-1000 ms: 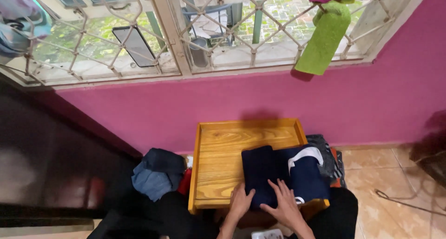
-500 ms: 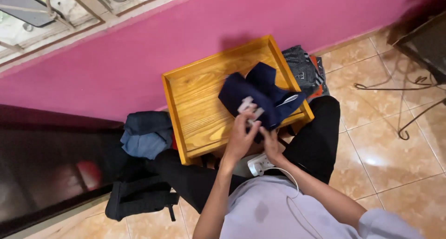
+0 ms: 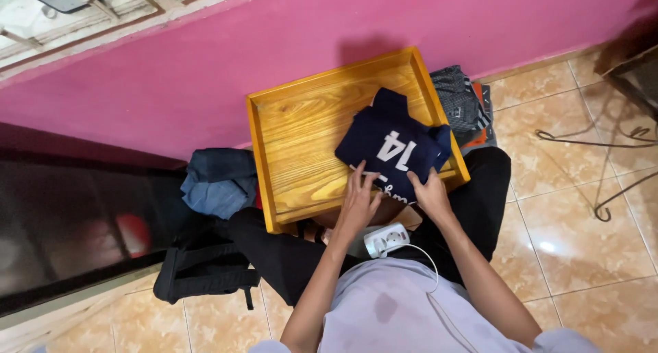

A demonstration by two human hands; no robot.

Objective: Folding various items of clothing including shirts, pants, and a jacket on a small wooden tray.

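Observation:
A folded navy garment (image 3: 394,146) with white print lies on a wooden tray (image 3: 305,130) that rests on my lap. My left hand (image 3: 358,201) presses flat on its near left edge, fingers spread. At its near right corner my right hand (image 3: 430,192) grips the cloth. The garment lies at an angle on the right half of the tray, one corner over the rim.
A pile of blue clothes (image 3: 219,180) lies left of the tray, a black bag (image 3: 205,271) below it. Grey and striped clothes (image 3: 460,103) sit to the right against the pink wall (image 3: 205,72). A white power adapter (image 3: 386,240) rests on my lap. Tiled floor (image 3: 576,216) spreads right.
The view has tilted down from the window to my lap. The garment went from spread flat, to lifted and bunched, to a smaller folded shape with its white print facing up.

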